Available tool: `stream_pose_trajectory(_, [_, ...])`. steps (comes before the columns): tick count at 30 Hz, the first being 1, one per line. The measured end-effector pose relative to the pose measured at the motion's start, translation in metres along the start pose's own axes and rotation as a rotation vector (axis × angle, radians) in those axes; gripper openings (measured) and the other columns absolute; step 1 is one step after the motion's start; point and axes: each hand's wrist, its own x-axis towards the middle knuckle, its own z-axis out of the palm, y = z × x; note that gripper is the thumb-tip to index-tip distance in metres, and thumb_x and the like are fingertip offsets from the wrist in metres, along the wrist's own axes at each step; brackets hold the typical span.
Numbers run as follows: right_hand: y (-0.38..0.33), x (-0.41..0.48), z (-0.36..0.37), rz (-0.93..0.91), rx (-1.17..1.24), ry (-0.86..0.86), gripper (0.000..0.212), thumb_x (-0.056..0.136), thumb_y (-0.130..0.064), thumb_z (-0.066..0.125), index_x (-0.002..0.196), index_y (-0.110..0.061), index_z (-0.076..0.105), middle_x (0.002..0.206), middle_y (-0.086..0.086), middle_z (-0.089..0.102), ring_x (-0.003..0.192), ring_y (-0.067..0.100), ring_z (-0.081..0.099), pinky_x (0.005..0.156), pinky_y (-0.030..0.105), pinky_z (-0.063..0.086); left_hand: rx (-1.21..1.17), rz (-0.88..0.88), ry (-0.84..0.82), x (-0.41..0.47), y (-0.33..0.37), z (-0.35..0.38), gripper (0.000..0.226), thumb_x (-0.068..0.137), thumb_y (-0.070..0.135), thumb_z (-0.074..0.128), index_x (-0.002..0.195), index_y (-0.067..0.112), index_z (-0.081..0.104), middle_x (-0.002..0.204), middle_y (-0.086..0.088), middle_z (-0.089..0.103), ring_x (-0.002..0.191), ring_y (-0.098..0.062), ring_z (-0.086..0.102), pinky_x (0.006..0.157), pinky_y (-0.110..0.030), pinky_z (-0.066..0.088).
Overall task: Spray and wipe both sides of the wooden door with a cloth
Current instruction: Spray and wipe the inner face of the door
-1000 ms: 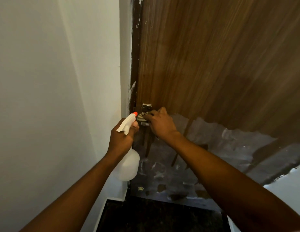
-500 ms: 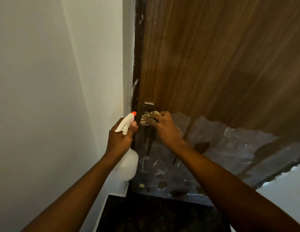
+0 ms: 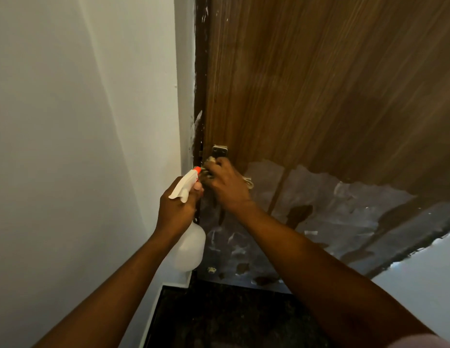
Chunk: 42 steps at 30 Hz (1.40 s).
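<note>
Scene: A person stands close to a wooden door [image 3: 319,84], seen from a head-worn camera looking down along both forearms.
Right hand: The right hand [image 3: 226,187] bunches a cloth [image 3: 209,164] in curled fingers and presses it against the door at its left edge, just below a metal latch plate [image 3: 219,151]. A loose end of the cloth pokes out beside the wrist.
Left hand: The left hand [image 3: 176,209] grips the neck of a spray bottle [image 3: 188,244], its fingers clamped around it. The orange-tipped nozzle points at the same spot, just beside the cloth.
Container: The bottle's body is pale and cloudy, so its fill level cannot be told.
Door surface: A torn grey covering [image 3: 332,209] spreads over the lower part of the door. Dark drip marks [image 3: 276,194] run down across it towards the bottom edge.
Surroundings: A white wall [image 3: 80,146] rises to the left and a dark floor [image 3: 219,317] lies below.
Progress: The drips suggest this side has been sprayed and wiping is under way around the latch. The broad upper panel and the bottom edge look likely to need passes. The other side is out of view and probably remains to be done.
</note>
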Motion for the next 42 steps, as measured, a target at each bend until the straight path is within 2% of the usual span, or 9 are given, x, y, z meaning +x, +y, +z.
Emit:
stream_pose_trajectory(3, [0.013, -0.001, 0.008, -0.144, -0.166, -0.071, 0.054, 0.076, -0.018, 0.084, 0.127, -0.015, 0.066, 0.138, 0.012, 0.053, 0.131, 0.037, 0.044, 0.101, 0.05, 0.05, -0.004, 0.008, 0.004, 0.003, -0.003, -0.004, 0.073, 0.075, 0.063, 0.052, 0.13, 0.014, 0.05, 0.124, -0.013, 0.061, 0.105, -0.031, 0.062, 0.094, -0.053, 0.051])
stream_pose_trajectory(5, [0.041, -0.018, 0.006, -0.153, -0.149, -0.064, 0.047, 0.089, -0.022, 0.07, 0.135, -0.017, 0.059, 0.146, 0.011, 0.045, 0.135, 0.034, 0.038, 0.103, 0.053, 0.047, -0.027, 0.012, 0.001, 0.003, -0.007, -0.006, 0.077, 0.069, 0.069, 0.053, 0.126, 0.017, 0.053, 0.118, -0.011, 0.063, 0.102, -0.029, 0.064, 0.091, -0.053, 0.053])
stream_pose_trajectory(10, [0.114, -0.075, -0.04, 0.098, -0.157, -0.069, 0.036, 0.099, -0.024, 0.053, 0.135, -0.023, 0.055, 0.138, 0.008, 0.044, 0.124, 0.023, 0.042, 0.102, 0.042, 0.042, -0.09, 0.001, -0.024, 0.005, -0.009, -0.003, 0.049, 0.075, 0.05, 0.056, 0.116, 0.023, 0.053, 0.114, -0.01, 0.064, 0.1, -0.029, 0.064, 0.09, -0.052, 0.053])
stream_pose_trajectory(15, [0.104, -0.052, -0.052, 0.054, -0.214, -0.13, 0.034, 0.099, -0.011, 0.047, 0.126, -0.017, 0.065, 0.137, 0.011, 0.045, 0.123, 0.029, 0.036, 0.097, 0.043, 0.039, -0.119, -0.02, -0.048, 0.008, -0.01, 0.009, 0.071, 0.066, 0.069, 0.061, 0.12, 0.023, 0.052, 0.116, -0.011, 0.063, 0.101, -0.03, 0.064, 0.09, -0.05, 0.054])
stream_pose_trajectory(20, [0.086, -0.051, -0.063, 0.27, -0.25, 0.088, 0.034, 0.092, -0.007, 0.062, 0.124, -0.015, 0.067, 0.132, 0.009, 0.05, 0.116, 0.034, 0.042, 0.099, 0.041, 0.045, -0.102, 0.0, -0.029, 0.011, -0.008, 0.01, 0.058, 0.072, 0.056, 0.058, 0.119, 0.022, 0.053, 0.116, -0.011, 0.063, 0.097, -0.026, 0.065, 0.087, -0.045, 0.056])
stream_pose_trajectory(24, [0.048, -0.061, -0.05, -0.025, -0.184, 0.138, 0.039, 0.084, -0.004, 0.07, 0.121, -0.016, 0.068, 0.129, 0.01, 0.057, 0.114, 0.033, 0.044, 0.091, 0.038, 0.048, -0.063, 0.003, -0.065, 0.008, -0.018, 0.013, 0.055, 0.08, 0.055, 0.06, 0.123, 0.022, 0.056, 0.116, -0.011, 0.065, 0.104, -0.025, 0.064, 0.091, -0.045, 0.054])
stream_pose_trajectory(29, [0.066, -0.074, -0.045, 0.212, -0.097, 0.228, 0.04, 0.085, -0.002, 0.071, 0.121, -0.021, 0.069, 0.129, 0.008, 0.057, 0.113, 0.033, 0.047, 0.093, 0.04, 0.048, 0.054, -0.018, -0.079, -0.007, -0.032, 0.027, 0.046, 0.087, 0.034, 0.061, 0.128, 0.013, 0.054, 0.121, -0.01, 0.062, 0.107, -0.026, 0.061, 0.087, -0.031, 0.05])
stream_pose_trajectory(39, [0.0, -0.005, -0.007, -0.06, -0.134, -0.018, 0.049, 0.058, -0.007, 0.093, 0.104, -0.013, 0.077, 0.121, 0.016, 0.066, 0.11, 0.042, 0.06, 0.084, 0.047, 0.056, 0.072, -0.097, 0.009, -0.009, -0.047, 0.024, 0.047, 0.091, 0.039, 0.055, 0.129, 0.013, 0.05, 0.125, -0.013, 0.059, 0.1, -0.024, 0.06, 0.093, -0.035, 0.05])
stream_pose_trajectory(42, [0.032, -0.027, -0.017, -0.075, -0.184, -0.024, 0.035, 0.08, -0.017, 0.08, 0.113, -0.021, 0.072, 0.128, 0.006, 0.058, 0.11, 0.017, 0.053, 0.085, 0.03, 0.05, 0.044, -0.087, 0.003, -0.009, -0.048, 0.019, 0.042, 0.089, 0.039, 0.056, 0.123, 0.015, 0.052, 0.118, -0.011, 0.061, 0.098, -0.026, 0.062, 0.091, -0.045, 0.053])
